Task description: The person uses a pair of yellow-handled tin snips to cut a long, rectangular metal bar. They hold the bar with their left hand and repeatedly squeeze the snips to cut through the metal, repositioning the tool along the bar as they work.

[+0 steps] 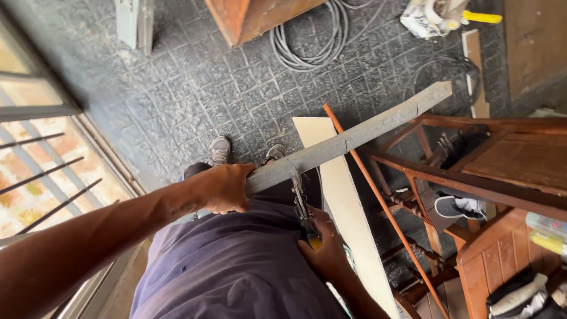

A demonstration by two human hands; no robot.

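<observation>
My left hand (221, 188) grips the near end of a long grey metal channel (366, 131) that runs up and to the right over the wooden furniture. My right hand (323, 247) holds a pair of metal snips (301, 204) with yellow on the handle. The snips' jaws bite into the lower edge of the channel just right of my left hand. My dark trousers and grey shoes (220, 150) show below the channel on the tiled floor.
A pale board (342, 201) and a thin orange rod (378, 201) lean beside my legs. Reddish wooden furniture (502, 171) stands to the right. Coiled grey cable (313, 35) lies on the dark tiled floor. A barred window (41, 159) fills the left.
</observation>
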